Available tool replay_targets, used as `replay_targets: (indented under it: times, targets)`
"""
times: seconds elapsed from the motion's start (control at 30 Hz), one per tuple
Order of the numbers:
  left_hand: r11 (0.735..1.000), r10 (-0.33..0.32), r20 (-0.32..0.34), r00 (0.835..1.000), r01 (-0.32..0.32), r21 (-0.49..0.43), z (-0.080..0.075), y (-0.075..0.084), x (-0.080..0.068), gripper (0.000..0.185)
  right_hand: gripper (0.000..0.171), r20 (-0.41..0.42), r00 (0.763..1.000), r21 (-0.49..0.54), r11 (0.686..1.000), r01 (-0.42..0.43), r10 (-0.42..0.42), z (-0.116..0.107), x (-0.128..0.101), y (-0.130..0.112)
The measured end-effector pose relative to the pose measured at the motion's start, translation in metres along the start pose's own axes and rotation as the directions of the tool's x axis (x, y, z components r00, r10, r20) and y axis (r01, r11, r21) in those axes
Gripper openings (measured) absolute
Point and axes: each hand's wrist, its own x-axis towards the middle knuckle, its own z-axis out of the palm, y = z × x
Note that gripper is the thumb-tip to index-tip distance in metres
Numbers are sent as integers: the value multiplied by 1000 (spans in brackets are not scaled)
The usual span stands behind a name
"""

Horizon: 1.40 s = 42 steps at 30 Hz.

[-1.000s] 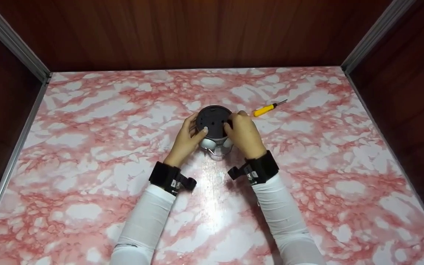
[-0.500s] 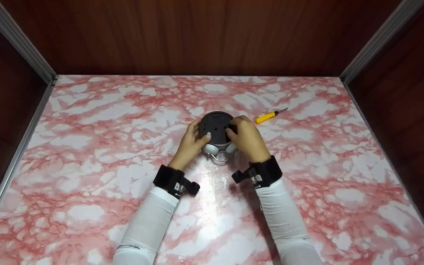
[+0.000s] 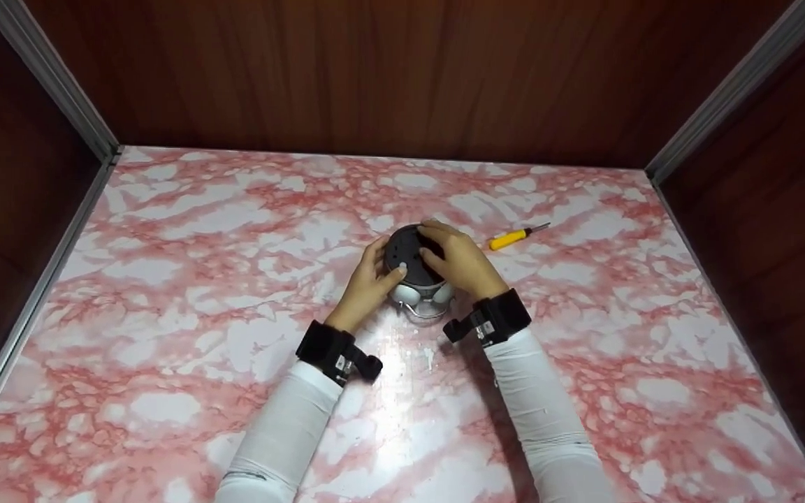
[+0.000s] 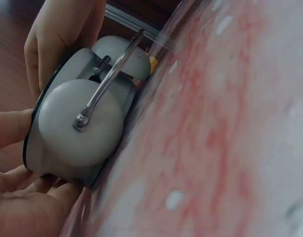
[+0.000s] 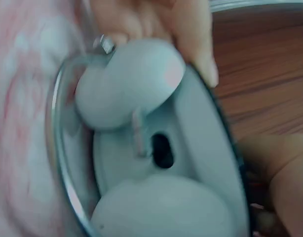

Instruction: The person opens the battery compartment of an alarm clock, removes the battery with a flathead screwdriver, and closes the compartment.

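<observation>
A grey twin-bell alarm clock (image 3: 408, 260) lies on the marbled table with its black back turned up and its bells toward me. My left hand (image 3: 366, 286) grips its left side, thumb on the back's rim. My right hand (image 3: 462, 265) holds the right side, its fingers curled over the black back. In the left wrist view the clock's bells and metal handle (image 4: 77, 126) fill the frame, with my left hand's fingers (image 4: 23, 207) below and my right hand (image 4: 62, 29) above. In the right wrist view the clock (image 5: 156, 148) is blurred, with my left hand's fingers (image 5: 161, 19) at its top.
A small yellow-handled screwdriver (image 3: 512, 238) lies on the table just right of my right hand. Dark wooden walls with metal corner strips (image 3: 60, 84) close in the red-and-white marbled table (image 3: 165, 314) at the back and both sides.
My right hand's fingers have slid further across the clock's black back. The left hand keeps its grip, and the view has tilted so everything sits lower in the frame.
</observation>
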Motion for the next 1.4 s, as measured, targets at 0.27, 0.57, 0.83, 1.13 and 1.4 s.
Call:
replay_targets:
  times: [0.27,0.57,0.83,1.13,1.4]
  targets:
    - [1000,-6,-10,1000,7,24,2,0,-1,68,40,-173,981,-6,996,85,-85,22,2,10]
    - [1000,-18,37,999,18,5,2,1,2,70,33,-315,946,47,995,93,-73,25,-3,11]
    - [1000,-18,37,999,18,1,0,1,0,72,31,-301,953,8,999,41,-37,23,-1,2]
    - [1000,-10,8,1000,10,6,-3,1,-2,70,31,-297,951,-89,994,57,-81,27,6,-6]
    - [999,-11,8,1000,11,33,-4,-3,1,71,33,-275,959,-141,989,34,-72,28,10,-4]
